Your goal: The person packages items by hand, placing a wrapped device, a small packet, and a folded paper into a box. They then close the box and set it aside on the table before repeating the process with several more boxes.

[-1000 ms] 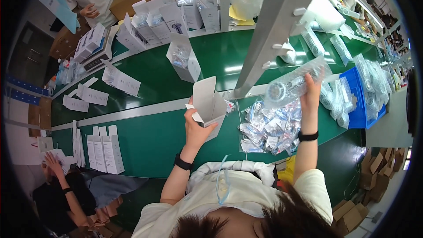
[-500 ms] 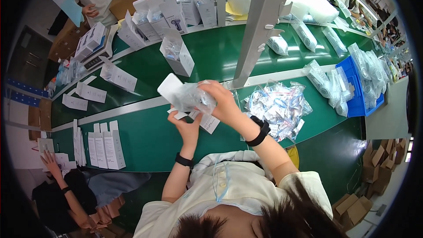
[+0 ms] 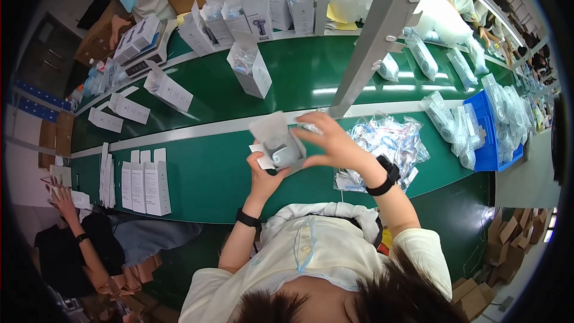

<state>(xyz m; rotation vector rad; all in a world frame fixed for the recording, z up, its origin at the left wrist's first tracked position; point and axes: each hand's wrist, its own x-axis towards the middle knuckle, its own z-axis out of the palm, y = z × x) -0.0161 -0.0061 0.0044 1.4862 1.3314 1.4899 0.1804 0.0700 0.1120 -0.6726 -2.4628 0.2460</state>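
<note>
My left hand (image 3: pixel 263 180) is closed around the lower left side of a small white box (image 3: pixel 297 154), tilted so that its open top faces me. One flap stands up at the back, another folds out on the left. Down inside sits a pale item in clear wrap (image 3: pixel 284 153); its kind I cannot make out. My right hand (image 3: pixel 338 143) is beside the box's right edge, thumb and fingers spread, holding nothing; whether the fingertips touch the box I cannot tell. Close by on the right lies a heap of small clear bags with blue and white contents (image 3: pixel 388 146).
Flat-sided white boxes (image 3: pixel 143 184) stand at the left of the green table. Beyond a metal rail, an open filled box (image 3: pixel 250 72) stands on a green belt. A grey post (image 3: pixel 372 42) rises ahead. A blue bin (image 3: pixel 485 128) holds bubble-wrapped pieces. A co-worker's hand (image 3: pixel 63 200) is far left.
The wrapped item, held in my right hand over the box before, is now inside it. My right hand has let go and opened to the right. The view has shifted slightly.
</note>
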